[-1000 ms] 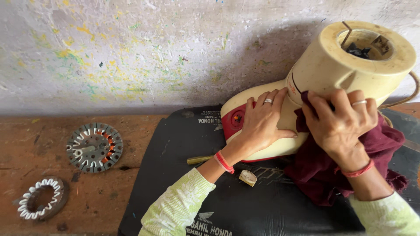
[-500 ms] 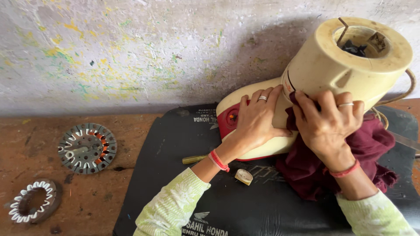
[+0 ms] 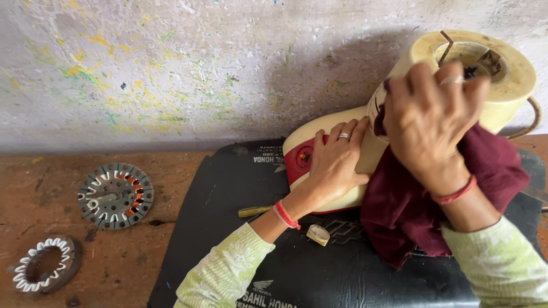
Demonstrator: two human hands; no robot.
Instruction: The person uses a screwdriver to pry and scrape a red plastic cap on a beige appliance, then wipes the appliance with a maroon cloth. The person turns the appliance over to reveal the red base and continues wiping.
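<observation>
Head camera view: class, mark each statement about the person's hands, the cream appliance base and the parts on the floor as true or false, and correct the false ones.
1. The left hand lies flat on the cream appliance base. True.
2. The right hand presses a blue sponge against the base. False: it presses a maroon cloth.
3. The base lies on a black mat. True.
4. Two round metal motor parts are stacked on the mat. False: they lie apart on the brown floor, left of the mat.
5. A yellow-handled tool lies on the mat near the left wrist. True.
</observation>
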